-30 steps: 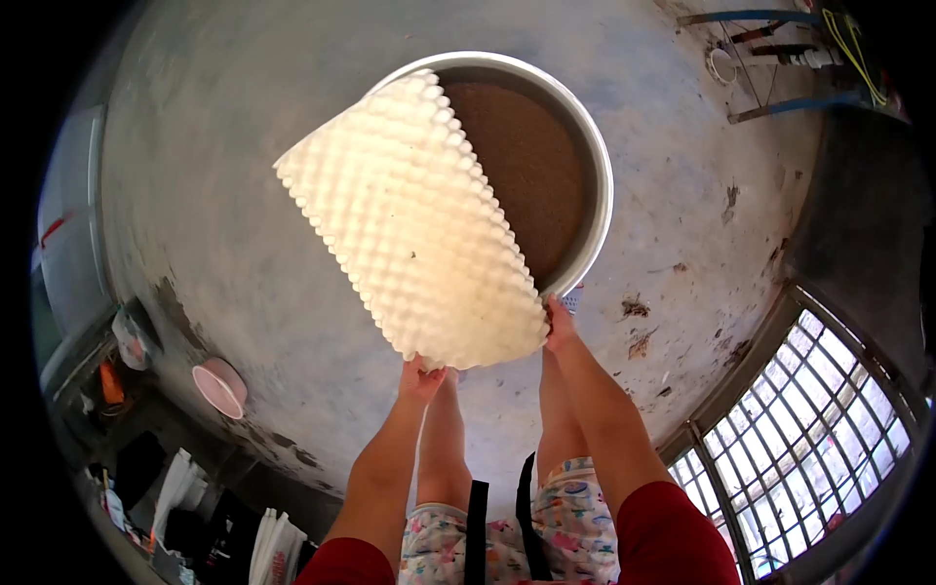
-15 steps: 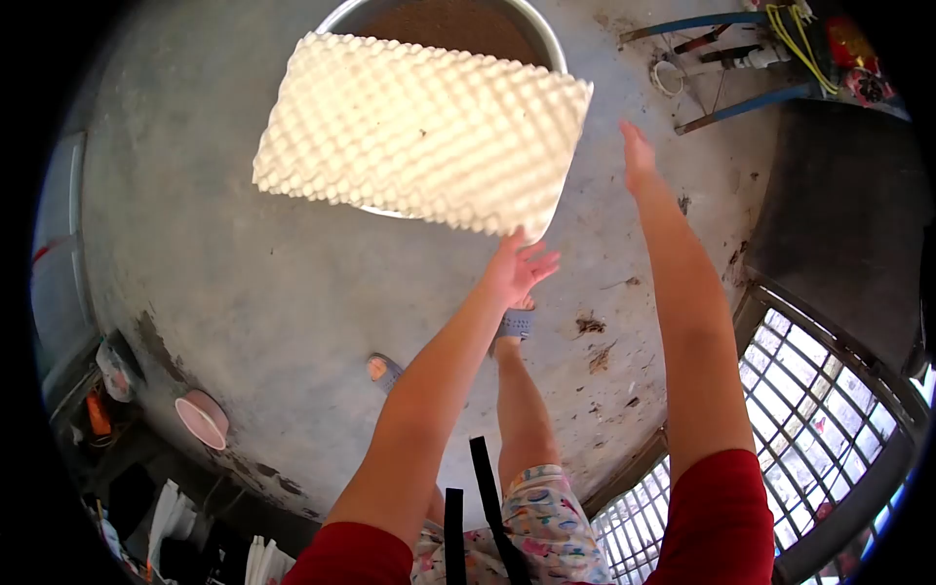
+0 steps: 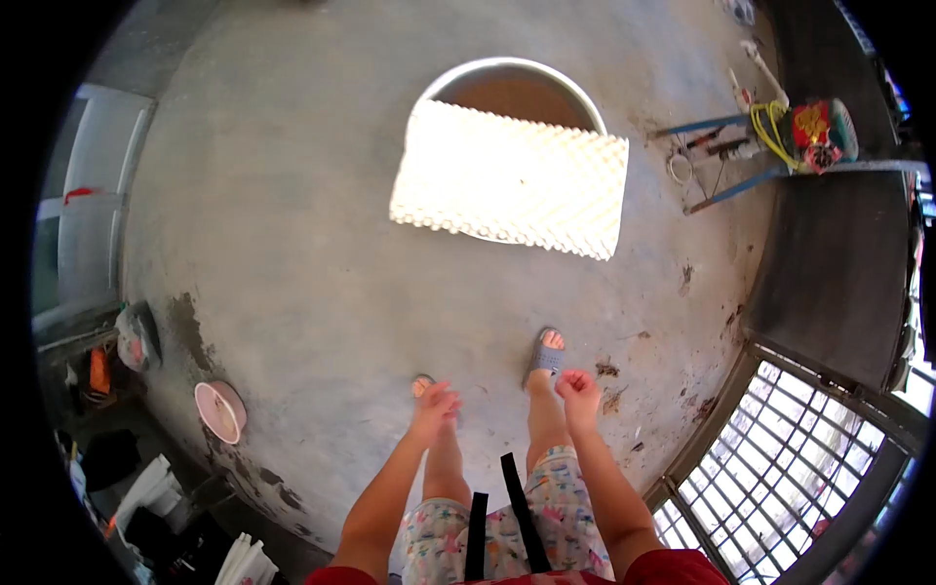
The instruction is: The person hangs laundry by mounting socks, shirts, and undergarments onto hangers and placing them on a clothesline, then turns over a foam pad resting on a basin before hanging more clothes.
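Observation:
A cream latex pillow (image 3: 512,180) with a bumpy surface lies across the near part of a large round metal basin (image 3: 458,70). Brown contents (image 3: 531,93) show in the basin beyond the pillow, too indistinct to name. My left hand (image 3: 434,413) hangs in front of my left leg, open, its fingers loosely bent and apart. My right hand (image 3: 580,392) is beside my right shin, fingers loosely curled, with nothing visible in it. Both hands are well apart from the pillow and the basin.
A pink plastic basin (image 3: 221,411) stands at the left near a bag (image 3: 137,336). On the right are a blue-legged stand (image 3: 731,190) holding a red item and yellow cord, a dark panel (image 3: 829,278) and a barred window (image 3: 780,458). Stains mark the concrete floor (image 3: 322,292).
Both hands have drawn back from near the pillow toward my body and lowered. The pillow stays on the basin. The view has shifted, so the basin appears lower and farther right.

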Available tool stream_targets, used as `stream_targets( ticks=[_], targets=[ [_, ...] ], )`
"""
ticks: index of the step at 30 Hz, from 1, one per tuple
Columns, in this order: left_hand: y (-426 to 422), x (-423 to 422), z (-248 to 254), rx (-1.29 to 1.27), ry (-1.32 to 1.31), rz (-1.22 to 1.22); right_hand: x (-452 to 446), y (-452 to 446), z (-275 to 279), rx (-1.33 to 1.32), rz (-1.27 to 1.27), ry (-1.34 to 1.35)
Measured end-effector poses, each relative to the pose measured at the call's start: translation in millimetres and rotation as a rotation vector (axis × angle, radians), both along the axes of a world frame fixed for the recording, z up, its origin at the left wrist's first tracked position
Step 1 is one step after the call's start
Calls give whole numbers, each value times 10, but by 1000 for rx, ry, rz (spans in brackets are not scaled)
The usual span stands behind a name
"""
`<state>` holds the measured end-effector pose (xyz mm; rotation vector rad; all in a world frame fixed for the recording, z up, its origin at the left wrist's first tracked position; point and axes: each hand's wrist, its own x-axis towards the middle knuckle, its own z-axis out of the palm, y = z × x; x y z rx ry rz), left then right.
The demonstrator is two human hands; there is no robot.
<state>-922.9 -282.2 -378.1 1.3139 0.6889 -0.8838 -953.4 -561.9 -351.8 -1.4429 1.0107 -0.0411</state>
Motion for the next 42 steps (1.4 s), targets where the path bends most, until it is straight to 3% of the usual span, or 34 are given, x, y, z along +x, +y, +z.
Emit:
stream_targets(
  ticks=[5, 7, 8, 10, 13, 18, 23, 28, 34, 39, 42],
  targets=[
    [1238, -488, 1254, 24, -222, 298, 308, 634, 818, 109, 137, -158],
    [1487, -752, 1738, 46, -261, 413, 460, 868, 1074, 50, 396, -290],
    [1642, -921, 1951, 77, -277, 496, 482, 1040, 1216, 43, 407, -301],
    [1799, -1325, 2171, 110, -281, 573, 523, 1291, 1514, 40, 677, -286],
    [1910, -1676, 2420, 139, -303, 716, 598, 1626, 2027, 26, 859, -257],
    [2332, -1879, 2675, 93, -406, 937, 641, 2317, 2692, -58, 984, -363],
    [2954, -1959, 2927, 92, -561, 1005, 567, 3168, 3177, -168, 1168, -459],
    [3770, -2374, 2767, 138, -602, 1161, 529, 4053, 3416, -372, 1375, -452],
    [4589, -2678, 2832, 242, -537, 1354, 753, 5052, 3298, -311, 1518, -372],
    [5199, -2711, 2856, 362, -495, 1432, 1008, 6078, 3085, -338, 1641, -343],
    [5470, -2722, 2920, 466, -418, 1487, 1301, 6723, 2690, -250, 1682, -302]
  ],
)
